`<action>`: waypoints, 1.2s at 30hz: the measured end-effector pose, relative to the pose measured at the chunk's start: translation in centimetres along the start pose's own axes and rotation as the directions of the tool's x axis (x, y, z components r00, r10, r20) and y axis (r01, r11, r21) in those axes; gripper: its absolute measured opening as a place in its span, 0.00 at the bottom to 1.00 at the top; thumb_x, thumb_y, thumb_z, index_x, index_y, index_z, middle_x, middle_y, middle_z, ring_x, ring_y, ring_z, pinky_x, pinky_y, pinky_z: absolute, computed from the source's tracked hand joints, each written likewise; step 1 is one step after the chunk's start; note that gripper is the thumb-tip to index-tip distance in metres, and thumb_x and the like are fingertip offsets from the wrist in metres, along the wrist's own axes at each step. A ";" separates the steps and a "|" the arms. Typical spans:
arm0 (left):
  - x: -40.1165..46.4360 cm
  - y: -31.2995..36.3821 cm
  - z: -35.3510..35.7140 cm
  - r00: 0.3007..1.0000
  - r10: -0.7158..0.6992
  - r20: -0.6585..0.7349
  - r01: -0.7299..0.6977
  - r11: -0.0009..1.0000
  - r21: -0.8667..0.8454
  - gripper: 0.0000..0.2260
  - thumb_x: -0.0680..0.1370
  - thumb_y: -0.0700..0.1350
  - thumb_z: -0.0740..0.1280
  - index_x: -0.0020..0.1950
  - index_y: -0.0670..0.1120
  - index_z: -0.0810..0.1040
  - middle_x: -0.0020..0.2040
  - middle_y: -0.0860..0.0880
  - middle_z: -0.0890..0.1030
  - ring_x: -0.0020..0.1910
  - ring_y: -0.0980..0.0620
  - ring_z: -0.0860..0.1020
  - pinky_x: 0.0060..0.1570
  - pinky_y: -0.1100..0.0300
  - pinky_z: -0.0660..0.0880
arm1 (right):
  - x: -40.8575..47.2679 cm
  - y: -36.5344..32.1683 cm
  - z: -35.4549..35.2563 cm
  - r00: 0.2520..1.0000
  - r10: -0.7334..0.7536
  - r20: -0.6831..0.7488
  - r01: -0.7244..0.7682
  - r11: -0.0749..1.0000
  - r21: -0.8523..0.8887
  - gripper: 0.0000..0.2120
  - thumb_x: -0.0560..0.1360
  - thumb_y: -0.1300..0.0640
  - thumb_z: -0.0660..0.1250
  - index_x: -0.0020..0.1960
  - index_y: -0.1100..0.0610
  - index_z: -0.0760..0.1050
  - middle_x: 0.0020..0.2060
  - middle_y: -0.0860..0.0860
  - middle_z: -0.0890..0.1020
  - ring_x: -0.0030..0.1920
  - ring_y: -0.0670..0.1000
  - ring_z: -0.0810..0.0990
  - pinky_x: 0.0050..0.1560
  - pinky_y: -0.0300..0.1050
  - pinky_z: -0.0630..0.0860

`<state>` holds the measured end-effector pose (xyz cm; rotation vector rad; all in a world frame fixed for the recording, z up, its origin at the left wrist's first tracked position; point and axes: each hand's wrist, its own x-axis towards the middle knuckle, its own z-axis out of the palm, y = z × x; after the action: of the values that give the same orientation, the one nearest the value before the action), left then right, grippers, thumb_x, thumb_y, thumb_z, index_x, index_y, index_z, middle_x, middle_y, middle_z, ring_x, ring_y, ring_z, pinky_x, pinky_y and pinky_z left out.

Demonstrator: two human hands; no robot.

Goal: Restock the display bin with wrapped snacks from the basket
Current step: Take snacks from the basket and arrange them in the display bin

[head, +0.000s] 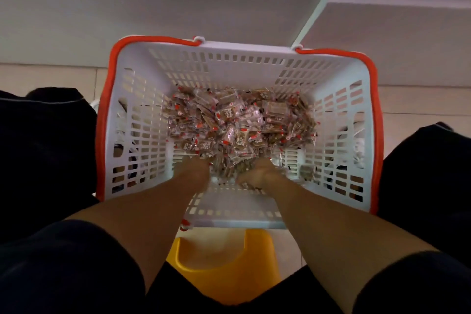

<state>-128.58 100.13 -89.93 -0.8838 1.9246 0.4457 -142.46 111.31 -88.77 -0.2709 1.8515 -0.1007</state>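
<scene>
Wrapped snacks (239,127) heaped in white basket (137,135), centre toward 12 o'clock. Left hand (195,169) and right hand (260,173) dug into pile's 6 o'clock edge; fingers buried, blurred, grip cannot tell. Yellow stool (224,262) beneath.

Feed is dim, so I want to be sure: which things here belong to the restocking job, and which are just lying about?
In the job:
- white basket with orange rim
- wrapped snacks piled inside it
- left hand and right hand, both dug into the pile; grip cannot be told

Just about:
- yellow stool below the basket
- tiled floor

The display bin is not in view.
</scene>
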 end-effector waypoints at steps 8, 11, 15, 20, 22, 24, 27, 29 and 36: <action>0.5 -0.2 -1.9 0.990 0.042 0.133 0.041 0.825 -0.563 0.13 0.81 0.46 0.64 0.59 0.39 0.78 0.53 0.43 0.81 0.51 0.45 0.81 0.49 0.54 0.79 | -0.1 0.1 -2.3 0.975 -0.068 0.213 0.050 0.995 0.087 0.22 0.68 0.58 0.80 0.56 0.66 0.77 0.43 0.67 0.81 0.33 0.58 0.78 0.41 0.51 0.78; 0.1 0.3 -3.1 0.969 0.089 0.231 0.185 0.355 -0.916 0.09 0.83 0.46 0.61 0.57 0.42 0.76 0.47 0.43 0.83 0.40 0.49 0.83 0.38 0.55 0.82 | -0.8 -0.3 -3.0 0.948 -0.084 0.308 -0.007 0.959 0.283 0.13 0.72 0.63 0.76 0.54 0.62 0.78 0.47 0.62 0.81 0.29 0.51 0.83 0.36 0.47 0.82; -0.2 0.2 -3.7 0.955 0.175 0.238 0.210 0.167 -0.963 0.07 0.83 0.45 0.62 0.55 0.43 0.76 0.43 0.46 0.82 0.41 0.51 0.80 0.37 0.57 0.80 | -2.5 -2.1 -4.4 0.925 -0.196 0.327 0.031 0.894 0.448 0.11 0.76 0.64 0.71 0.57 0.60 0.76 0.55 0.64 0.83 0.45 0.57 0.85 0.42 0.53 0.85; -1.6 -0.2 -5.0 0.854 0.439 0.280 0.315 -0.007 -0.949 0.13 0.82 0.55 0.58 0.50 0.48 0.77 0.44 0.47 0.77 0.41 0.51 0.76 0.44 0.54 0.79 | -4.4 -4.2 -6.7 0.927 -0.318 0.200 0.213 0.884 0.416 0.25 0.69 0.73 0.74 0.63 0.63 0.71 0.57 0.61 0.81 0.46 0.55 0.86 0.40 0.46 0.84; -2.2 -0.3 -5.8 0.789 0.551 0.273 0.373 -0.075 -0.925 0.21 0.81 0.62 0.56 0.58 0.48 0.79 0.48 0.45 0.81 0.46 0.46 0.80 0.46 0.50 0.81 | -4.8 -4.5 -7.0 0.918 -0.355 0.178 0.261 0.876 0.406 0.19 0.68 0.73 0.74 0.57 0.64 0.76 0.53 0.61 0.83 0.45 0.54 0.86 0.46 0.47 0.84; -2.6 -0.4 -6.3 0.730 0.627 0.270 0.428 -0.112 -0.897 0.28 0.80 0.65 0.54 0.64 0.46 0.78 0.55 0.41 0.82 0.51 0.41 0.82 0.47 0.49 0.82 | -5.3 -4.7 -7.0 0.910 -0.374 0.180 0.310 0.900 0.305 0.13 0.68 0.71 0.77 0.50 0.61 0.79 0.47 0.60 0.85 0.45 0.56 0.86 0.52 0.52 0.83; -3.4 -0.7 -6.4 0.716 0.634 0.293 0.414 -0.048 -0.909 0.23 0.80 0.59 0.60 0.65 0.43 0.76 0.56 0.39 0.82 0.50 0.43 0.83 0.46 0.53 0.83 | -5.7 -5.2 -5.9 0.896 -0.416 0.158 0.389 0.905 0.174 0.19 0.66 0.68 0.79 0.52 0.59 0.77 0.40 0.56 0.83 0.39 0.55 0.85 0.44 0.52 0.84; -3.6 -0.9 -6.1 0.751 0.584 0.306 0.384 -0.010 -0.923 0.18 0.81 0.54 0.62 0.63 0.42 0.76 0.49 0.41 0.83 0.42 0.47 0.83 0.39 0.58 0.82 | -5.3 -5.3 -5.0 0.893 -0.441 0.090 0.424 0.891 0.161 0.23 0.64 0.67 0.81 0.52 0.58 0.73 0.42 0.55 0.81 0.35 0.52 0.83 0.35 0.47 0.83; -3.2 -1.0 -5.4 0.843 0.441 0.308 0.368 -0.055 -0.928 0.09 0.82 0.47 0.62 0.53 0.41 0.76 0.38 0.44 0.82 0.35 0.50 0.78 0.36 0.58 0.80 | -1.2 -2.4 -4.5 0.966 -0.115 -0.233 0.215 0.856 0.469 0.12 0.71 0.49 0.77 0.43 0.57 0.79 0.42 0.53 0.85 0.42 0.52 0.84 0.49 0.51 0.83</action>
<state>-130.12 97.34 -84.46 -1.3468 0.6572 2.1770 -146.09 108.98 -85.87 -0.0616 1.9237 -0.7352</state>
